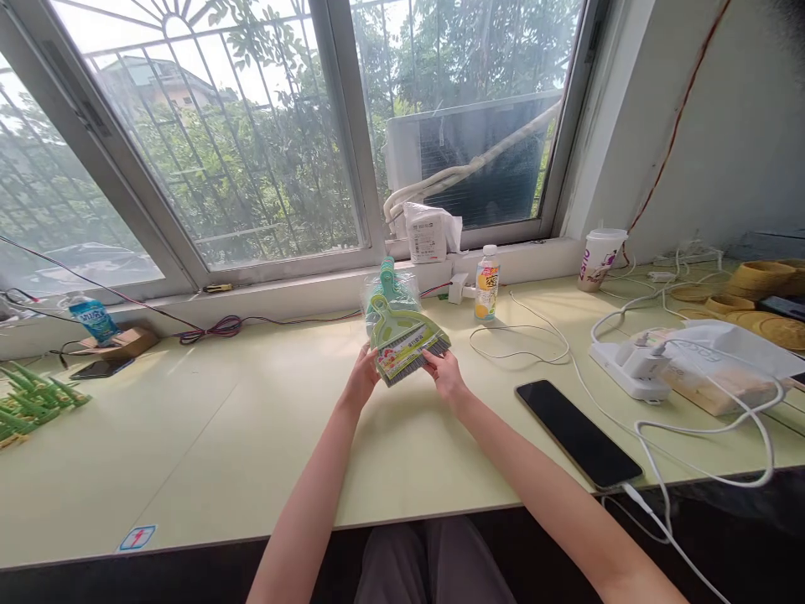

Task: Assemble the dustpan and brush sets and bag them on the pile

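Note:
Between my two hands is a small green dustpan and brush set (407, 337), with a printed label across it and grey bristles along its lower edge. My left hand (363, 377) grips its left side. At the lower right, my right hand (444, 373) closes on the bristle end. The set is tilted, held up over the table with its handle pointing away from me. Just behind it lies another teal green set (388, 281) in clear plastic wrap, partly hidden by the one I hold.
A black phone (577, 432) on a white cable lies at right, near a power strip (629, 369) and a plastic bag (723, 369). A drink bottle (486, 285) and a cup (602, 258) stand toward the back. Green plastic pieces (38, 403) lie at far left.

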`<state>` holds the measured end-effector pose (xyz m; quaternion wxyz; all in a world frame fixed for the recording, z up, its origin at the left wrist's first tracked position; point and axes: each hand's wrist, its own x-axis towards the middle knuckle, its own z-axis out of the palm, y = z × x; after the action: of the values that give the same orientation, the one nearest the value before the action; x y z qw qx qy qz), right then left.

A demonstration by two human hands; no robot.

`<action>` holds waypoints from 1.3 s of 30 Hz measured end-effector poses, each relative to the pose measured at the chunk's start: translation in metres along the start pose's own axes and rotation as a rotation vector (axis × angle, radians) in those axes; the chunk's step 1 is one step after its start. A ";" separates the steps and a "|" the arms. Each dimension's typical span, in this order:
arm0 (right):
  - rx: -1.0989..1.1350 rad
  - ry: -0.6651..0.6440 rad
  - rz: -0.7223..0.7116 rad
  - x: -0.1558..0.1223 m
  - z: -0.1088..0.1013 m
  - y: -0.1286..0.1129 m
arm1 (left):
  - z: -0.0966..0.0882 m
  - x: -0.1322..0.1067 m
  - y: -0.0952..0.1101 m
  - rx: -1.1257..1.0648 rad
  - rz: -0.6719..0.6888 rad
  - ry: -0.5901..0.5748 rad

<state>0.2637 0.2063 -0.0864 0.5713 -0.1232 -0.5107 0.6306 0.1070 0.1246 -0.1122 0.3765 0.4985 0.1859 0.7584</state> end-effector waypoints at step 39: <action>0.086 0.066 -0.088 0.006 -0.004 -0.002 | 0.027 -0.007 -0.017 0.049 -0.087 -0.137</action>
<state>0.2665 0.2133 -0.0839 0.6196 -0.0968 -0.4690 0.6219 0.1394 0.1283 -0.1159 0.4086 0.5496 0.1998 0.7007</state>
